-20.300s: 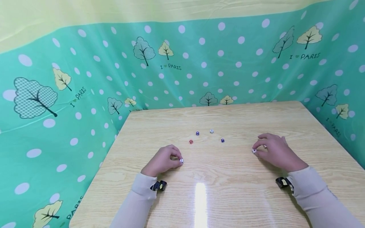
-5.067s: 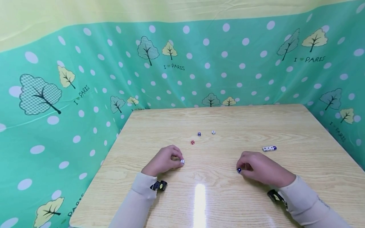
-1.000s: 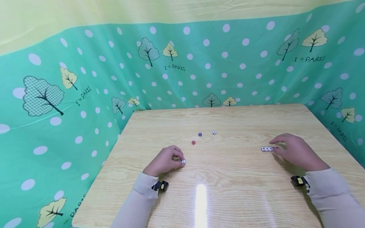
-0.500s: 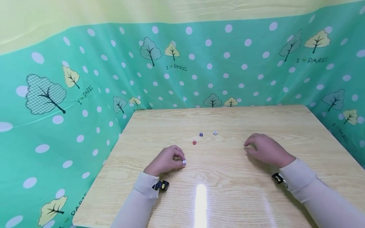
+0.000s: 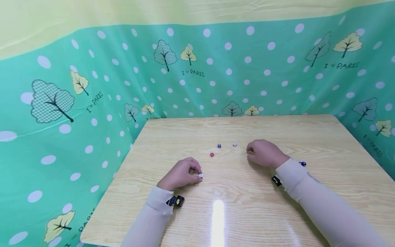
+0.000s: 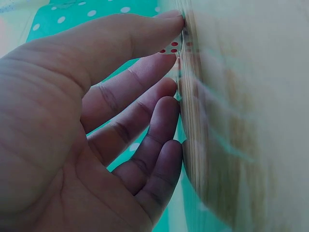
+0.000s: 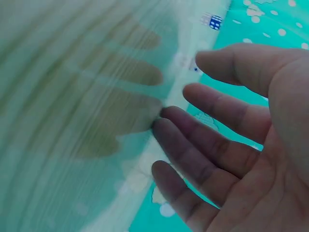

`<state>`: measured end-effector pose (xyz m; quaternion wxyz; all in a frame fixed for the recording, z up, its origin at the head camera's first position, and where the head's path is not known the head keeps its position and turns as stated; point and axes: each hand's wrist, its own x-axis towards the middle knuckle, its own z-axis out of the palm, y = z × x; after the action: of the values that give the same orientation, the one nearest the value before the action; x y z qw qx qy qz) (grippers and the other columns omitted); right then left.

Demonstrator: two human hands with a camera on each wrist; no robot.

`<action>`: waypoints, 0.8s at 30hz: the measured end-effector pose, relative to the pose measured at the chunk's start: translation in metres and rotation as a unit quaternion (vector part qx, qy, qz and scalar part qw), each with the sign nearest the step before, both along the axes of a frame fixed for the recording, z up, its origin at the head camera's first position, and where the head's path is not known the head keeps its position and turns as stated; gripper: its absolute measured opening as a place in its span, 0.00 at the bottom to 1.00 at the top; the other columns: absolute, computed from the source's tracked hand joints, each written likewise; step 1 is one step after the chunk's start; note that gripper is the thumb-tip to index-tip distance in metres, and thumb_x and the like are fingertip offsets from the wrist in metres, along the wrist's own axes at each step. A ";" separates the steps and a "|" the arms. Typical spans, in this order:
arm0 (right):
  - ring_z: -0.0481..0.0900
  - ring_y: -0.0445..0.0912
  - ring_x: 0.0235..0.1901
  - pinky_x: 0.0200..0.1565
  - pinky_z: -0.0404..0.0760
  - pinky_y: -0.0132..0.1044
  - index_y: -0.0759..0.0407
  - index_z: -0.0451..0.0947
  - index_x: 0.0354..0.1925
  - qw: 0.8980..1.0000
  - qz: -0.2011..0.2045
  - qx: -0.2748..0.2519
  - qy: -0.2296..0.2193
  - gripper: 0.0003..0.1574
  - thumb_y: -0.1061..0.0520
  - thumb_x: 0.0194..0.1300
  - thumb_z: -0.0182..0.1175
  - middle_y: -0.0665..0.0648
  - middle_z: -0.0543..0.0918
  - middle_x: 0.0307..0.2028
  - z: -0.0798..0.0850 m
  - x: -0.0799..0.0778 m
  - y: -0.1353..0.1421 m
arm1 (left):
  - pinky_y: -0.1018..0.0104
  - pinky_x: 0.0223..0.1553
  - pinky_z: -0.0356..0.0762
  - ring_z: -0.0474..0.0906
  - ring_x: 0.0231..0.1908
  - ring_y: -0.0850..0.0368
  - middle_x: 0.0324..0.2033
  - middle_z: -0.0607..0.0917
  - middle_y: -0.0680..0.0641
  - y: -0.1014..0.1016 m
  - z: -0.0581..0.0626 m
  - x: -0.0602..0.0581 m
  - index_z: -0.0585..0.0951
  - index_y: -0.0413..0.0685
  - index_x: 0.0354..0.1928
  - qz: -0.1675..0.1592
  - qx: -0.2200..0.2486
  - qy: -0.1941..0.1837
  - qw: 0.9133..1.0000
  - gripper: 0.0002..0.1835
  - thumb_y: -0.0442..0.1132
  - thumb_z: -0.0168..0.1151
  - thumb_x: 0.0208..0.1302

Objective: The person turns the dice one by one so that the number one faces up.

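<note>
My left hand (image 5: 180, 174) pinches a white die (image 5: 201, 175) against the tabletop between thumb and forefinger. Red spots show on this die (image 6: 172, 47) in the left wrist view. My right hand (image 5: 266, 153) hovers low over the table, just right of a loose white die (image 5: 235, 144). In the right wrist view its thumb (image 7: 227, 63) and forefinger are apart, with that die (image 7: 195, 67) beyond them and nothing between. A blue die (image 5: 219, 145) and a red die (image 5: 212, 154) lie farther left. Past my right sleeve, the blue end of a dice row (image 5: 303, 164) peeks out; the rest is hidden.
A light wood table (image 5: 172, 133) carries everything, with a bright glare strip (image 5: 218, 219) near its front. A green dotted cloth (image 5: 197, 82) printed with trees hangs behind and along both sides.
Twenty seconds ago my right hand held a white die; later it carried a blue one to the row at right. In the last second it left that row and swung left. My left hand kept its die.
</note>
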<state>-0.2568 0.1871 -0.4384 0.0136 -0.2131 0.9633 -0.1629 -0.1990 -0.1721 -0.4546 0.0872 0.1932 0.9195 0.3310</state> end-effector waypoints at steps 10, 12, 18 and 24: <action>0.87 0.58 0.48 0.56 0.83 0.56 0.67 0.82 0.56 0.999 -0.015 0.024 0.018 0.25 0.53 0.65 0.68 0.66 0.87 0.52 0.003 -0.028 -0.034 | 0.58 0.54 0.76 0.77 0.47 0.58 0.45 0.82 0.61 0.001 0.001 0.000 0.86 0.59 0.33 -0.004 -0.004 0.005 1.000 0.07 0.43 0.79 0.58; 0.86 0.59 0.50 0.55 0.83 0.56 0.66 0.83 0.54 0.999 -0.027 0.021 0.020 0.24 0.53 0.65 0.68 0.65 0.88 0.52 0.002 -0.032 -0.038 | 0.58 0.54 0.76 0.77 0.47 0.58 0.45 0.82 0.61 0.001 0.001 0.000 0.86 0.59 0.32 -0.004 -0.005 0.006 1.000 0.07 0.42 0.79 0.59; 0.84 0.51 0.36 0.44 0.84 0.50 0.61 0.86 0.41 0.999 -0.038 0.010 0.016 0.12 0.53 0.66 0.69 0.57 0.89 0.38 -0.002 -0.040 -0.049 | 0.58 0.54 0.76 0.77 0.47 0.58 0.45 0.82 0.61 0.001 0.002 0.000 0.86 0.60 0.31 -0.004 -0.005 0.004 1.000 0.08 0.42 0.79 0.59; 0.84 0.48 0.34 0.42 0.85 0.48 0.60 0.88 0.38 0.998 -0.039 0.028 0.031 0.07 0.57 0.67 0.67 0.56 0.89 0.36 -0.003 -0.042 -0.055 | 0.58 0.54 0.76 0.77 0.48 0.58 0.45 0.82 0.61 0.001 0.001 0.000 0.86 0.61 0.30 -0.003 -0.006 0.003 1.000 0.08 0.42 0.79 0.59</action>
<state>-0.2992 0.1317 -0.4417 -0.0167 -0.1800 0.9749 -0.1297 -0.1986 -0.1714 -0.4539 0.0864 0.1963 0.9211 0.3250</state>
